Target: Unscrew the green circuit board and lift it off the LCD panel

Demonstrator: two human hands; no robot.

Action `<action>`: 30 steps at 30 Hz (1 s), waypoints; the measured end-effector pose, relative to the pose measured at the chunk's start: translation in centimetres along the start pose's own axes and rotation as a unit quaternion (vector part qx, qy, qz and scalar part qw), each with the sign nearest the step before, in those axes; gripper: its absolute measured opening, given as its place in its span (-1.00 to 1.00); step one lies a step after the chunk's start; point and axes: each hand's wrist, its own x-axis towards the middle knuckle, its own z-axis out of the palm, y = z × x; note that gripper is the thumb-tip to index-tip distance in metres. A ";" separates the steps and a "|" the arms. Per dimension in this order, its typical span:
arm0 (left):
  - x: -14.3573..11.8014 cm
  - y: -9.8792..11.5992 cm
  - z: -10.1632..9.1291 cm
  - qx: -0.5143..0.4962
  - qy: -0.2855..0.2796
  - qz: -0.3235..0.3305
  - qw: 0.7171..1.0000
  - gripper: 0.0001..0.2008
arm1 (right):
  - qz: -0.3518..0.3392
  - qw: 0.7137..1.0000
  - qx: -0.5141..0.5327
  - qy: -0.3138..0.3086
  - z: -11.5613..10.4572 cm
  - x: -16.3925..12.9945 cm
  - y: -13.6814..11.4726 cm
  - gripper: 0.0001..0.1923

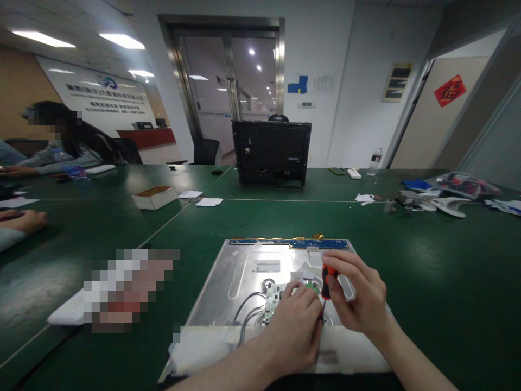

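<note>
My right hand (pixel 362 296) grips the red and black handle of a screwdriver (pixel 326 279), held nearly upright with its shaft pointing down. My left hand (pixel 299 320) lies over a green circuit board (pixel 271 300), its fingers curled in beside the shaft; whatever they pinch is hidden. Under both hands is a flat metal-backed display panel (pixel 211 296), with a blue circuit strip (pixel 260 244) along its far edge. Dark cables (pixel 245 320) run from the board's left side. Translucent film (pixel 207 347) covers the panel's near edge. The screwdriver's tip is hard to make out.
Beyond the panel stands a black monitor-like unit (pixel 272 155). A shallow white box (pixel 154 197) sits to its left. Loose parts and bags (pixel 448 198) lie at the right, near a bottle (pixel 375 161). At the left are another person (pixel 81 144) and a separate hand (pixel 26 222).
</note>
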 end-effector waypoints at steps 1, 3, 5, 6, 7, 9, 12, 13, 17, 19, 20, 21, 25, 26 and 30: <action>0.0 0.0 0.0 0.000 -0.001 0.001 1.000 -0.85 | 0.001 1.000 0.008 -0.005 0.0 0.0 0.0 -0.63; 0.0 -0.1 0.1 -0.002 0.001 0.002 1.000 -0.84 | 0.000 1.000 0.024 -0.006 0.0 -0.1 0.1 -0.65; 0.0 -0.1 0.2 -0.003 0.005 0.001 1.000 -0.83 | 0.002 1.000 0.031 0.003 0.2 -0.1 0.2 -0.67; 0.0 -0.1 0.3 -0.004 0.006 0.001 1.000 -0.82 | 0.007 0.999 0.031 0.011 0.3 -0.1 0.2 -0.67; 0.0 -0.2 0.3 -0.005 0.006 -0.001 1.000 -0.82 | 0.013 0.999 0.030 0.019 0.4 -0.1 0.2 -0.68; 0.0 -0.2 0.3 -0.007 0.003 -0.004 1.000 -0.82 | 0.024 0.999 0.026 0.029 0.5 -0.1 0.1 -0.68; 0.1 -0.1 0.3 -0.008 -0.005 -0.007 1.000 -0.83 | 0.029 0.999 0.021 0.022 0.3 0.0 0.0 -0.65; 0.1 -0.1 0.3 -0.007 -0.006 -0.008 1.000 -0.84 | 0.030 0.999 0.020 0.014 0.2 0.1 0.0 -0.65; 0.0 0.0 0.2 -0.010 0.001 -0.004 1.000 -0.88 | 0.019 0.999 0.036 -0.016 -0.1 0.1 0.0 -0.63; 0.0 0.0 0.1 -0.010 0.005 0.000 1.000 -0.88 | 0.013 0.999 0.038 -0.017 -0.1 0.0 0.1 -0.65; 0.0 0.0 0.1 -0.008 0.006 0.001 1.000 -0.87 | 0.013 0.999 0.033 -0.014 -0.1 0.0 0.2 -0.66; 0.1 0.0 0.1 -0.006 0.008 0.002 1.000 -0.86 | 0.015 1.000 0.024 -0.007 0.0 -0.1 0.2 -0.68; 0.1 0.0 0.0 -0.005 0.008 -0.002 1.000 -0.85 | 0.016 0.999 -0.018 0.021 0.4 -0.2 0.2 -0.72; 0.1 0.1 -0.1 -0.006 0.006 -0.003 1.000 -0.85 | 0.014 0.999 -0.022 0.025 0.5 -0.1 0.2 -0.72; 0.1 0.1 -0.2 -0.011 0.000 -0.008 1.000 -0.86 | 0.009 1.000 -0.012 0.021 0.4 0.1 0.1 -0.70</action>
